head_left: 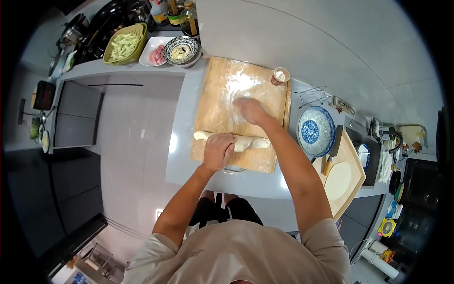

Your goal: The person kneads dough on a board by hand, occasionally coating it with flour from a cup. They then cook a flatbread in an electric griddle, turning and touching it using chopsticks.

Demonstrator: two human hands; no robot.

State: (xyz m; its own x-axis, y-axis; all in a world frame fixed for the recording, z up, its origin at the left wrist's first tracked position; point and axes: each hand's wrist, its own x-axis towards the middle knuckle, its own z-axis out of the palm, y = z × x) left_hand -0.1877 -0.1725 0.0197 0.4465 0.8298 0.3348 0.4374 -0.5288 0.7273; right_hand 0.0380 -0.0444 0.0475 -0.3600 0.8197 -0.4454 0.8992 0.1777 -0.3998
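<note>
Flour (pixel 280 75) fills paper cup (pixel 278 82).

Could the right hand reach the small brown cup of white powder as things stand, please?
Probably yes: only light wooden board lies between the right hand and the small brown cup.

My shirt (pixel 236 251): beige, short-sleeved, small dark chest mark | my shorts (pixel 203 211): black, light cord | forearms, fingers: bare

left hand (pixel 220 150): palm down, fingers curled | right hand (pixel 250 110): farther forward, blurred | arms (pixel 303 182): bare, angled inward
</note>
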